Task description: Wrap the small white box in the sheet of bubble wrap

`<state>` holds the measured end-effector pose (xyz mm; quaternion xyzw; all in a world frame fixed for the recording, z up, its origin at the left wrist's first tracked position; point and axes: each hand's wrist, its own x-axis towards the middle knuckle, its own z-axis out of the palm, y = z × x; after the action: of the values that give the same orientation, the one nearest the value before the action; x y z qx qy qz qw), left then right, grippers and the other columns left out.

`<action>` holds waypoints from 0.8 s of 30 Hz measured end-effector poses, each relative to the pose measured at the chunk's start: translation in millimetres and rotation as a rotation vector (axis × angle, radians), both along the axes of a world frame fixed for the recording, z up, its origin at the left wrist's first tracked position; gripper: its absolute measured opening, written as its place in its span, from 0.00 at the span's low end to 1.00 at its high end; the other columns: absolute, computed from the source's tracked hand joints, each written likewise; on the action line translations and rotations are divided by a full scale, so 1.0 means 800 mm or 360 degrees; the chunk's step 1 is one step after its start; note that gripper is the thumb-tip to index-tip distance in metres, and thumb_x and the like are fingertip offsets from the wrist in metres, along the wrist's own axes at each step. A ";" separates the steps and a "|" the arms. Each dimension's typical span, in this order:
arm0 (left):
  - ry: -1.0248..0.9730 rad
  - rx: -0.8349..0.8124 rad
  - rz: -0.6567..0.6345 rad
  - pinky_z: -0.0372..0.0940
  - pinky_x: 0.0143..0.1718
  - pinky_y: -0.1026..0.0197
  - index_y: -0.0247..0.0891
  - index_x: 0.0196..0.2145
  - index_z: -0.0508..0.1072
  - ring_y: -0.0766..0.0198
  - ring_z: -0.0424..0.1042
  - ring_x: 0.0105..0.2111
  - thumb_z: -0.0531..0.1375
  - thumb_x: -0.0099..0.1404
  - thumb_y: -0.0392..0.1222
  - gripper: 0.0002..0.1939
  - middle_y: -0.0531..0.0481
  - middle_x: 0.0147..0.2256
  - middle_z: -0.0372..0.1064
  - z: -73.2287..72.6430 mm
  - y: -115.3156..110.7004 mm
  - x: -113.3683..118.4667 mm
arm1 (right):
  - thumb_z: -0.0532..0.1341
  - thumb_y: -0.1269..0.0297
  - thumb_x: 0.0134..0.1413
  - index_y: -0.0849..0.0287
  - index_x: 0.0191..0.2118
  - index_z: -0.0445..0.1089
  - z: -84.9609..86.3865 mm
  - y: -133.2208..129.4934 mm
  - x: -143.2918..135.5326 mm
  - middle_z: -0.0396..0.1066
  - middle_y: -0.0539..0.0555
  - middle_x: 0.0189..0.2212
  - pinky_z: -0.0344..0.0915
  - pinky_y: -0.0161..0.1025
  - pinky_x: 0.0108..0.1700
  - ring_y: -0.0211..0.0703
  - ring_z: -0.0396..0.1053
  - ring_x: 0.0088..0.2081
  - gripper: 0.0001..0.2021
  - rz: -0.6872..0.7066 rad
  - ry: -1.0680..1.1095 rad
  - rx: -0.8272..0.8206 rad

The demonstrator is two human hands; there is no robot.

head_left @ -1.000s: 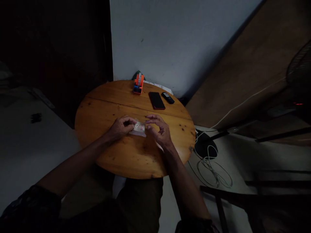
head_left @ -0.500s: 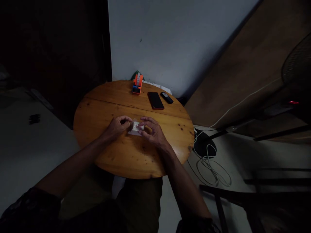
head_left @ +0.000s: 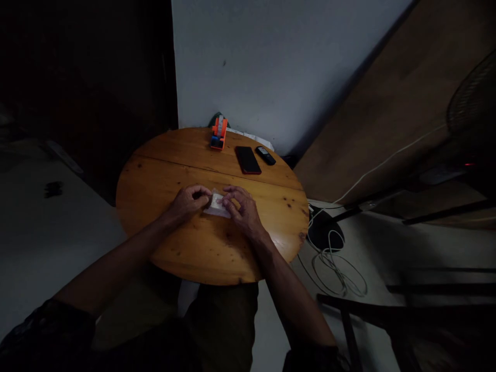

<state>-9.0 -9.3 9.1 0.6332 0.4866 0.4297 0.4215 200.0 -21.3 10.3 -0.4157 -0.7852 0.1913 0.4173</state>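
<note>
A small white packet with a clear, shiny wrapping lies on the round wooden table, between my two hands. My left hand pinches the wrapping at the packet's left edge with thumb and forefinger. From the right, my right hand reaches over the packet, its thumb and forefinger drawn together at the right part of it. Fine detail of the packet is too dim to make out.
At the table's back stands an orange tape dispenser. Right of it lie a black phone with a red edge and a small dark handset. A pale cable coils on the floor at the right, below a fan.
The fingers of my right hand have drawn closer together over the packet, and more of its white surface shows. My left hand has stayed in nearly the same place.
</note>
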 end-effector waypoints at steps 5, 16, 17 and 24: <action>0.0048 0.0052 0.0041 0.67 0.33 0.61 0.37 0.35 0.78 0.63 0.71 0.29 0.61 0.54 0.45 0.13 0.51 0.29 0.73 -0.005 0.001 0.001 | 0.58 0.63 0.63 0.54 0.34 0.71 0.001 -0.001 -0.001 0.75 0.57 0.49 0.63 0.52 0.55 0.52 0.71 0.52 0.07 -0.0008 0.0019 0.0031; 0.0259 0.0653 -0.0062 0.69 0.44 0.59 0.39 0.38 0.79 0.61 0.72 0.40 0.63 0.59 0.40 0.09 0.48 0.37 0.69 -0.010 -0.006 0.008 | 0.56 0.63 0.65 0.53 0.35 0.69 0.006 -0.004 -0.002 0.76 0.55 0.42 0.63 0.50 0.52 0.49 0.71 0.47 0.07 -0.0041 -0.0004 0.0058; 0.0274 0.0660 -0.0070 0.69 0.43 0.59 0.39 0.38 0.79 0.61 0.72 0.39 0.63 0.59 0.40 0.09 0.48 0.37 0.69 -0.010 -0.006 0.008 | 0.56 0.63 0.65 0.53 0.35 0.69 0.006 -0.005 -0.002 0.76 0.55 0.40 0.63 0.50 0.52 0.49 0.72 0.46 0.08 -0.0047 -0.0018 0.0057; 0.0358 0.0505 -0.0087 0.69 0.45 0.59 0.40 0.39 0.79 0.61 0.72 0.40 0.63 0.59 0.42 0.10 0.49 0.37 0.71 -0.004 -0.008 0.008 | 0.56 0.63 0.65 0.51 0.37 0.72 0.009 -0.007 -0.002 0.78 0.53 0.38 0.62 0.51 0.51 0.50 0.71 0.44 0.08 -0.0031 -0.0128 0.0075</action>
<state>-2.2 -15.9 5.5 0.7488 0.4394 0.4157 0.2710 198.6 -26.9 17.6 -0.4207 -0.8015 0.1517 0.3969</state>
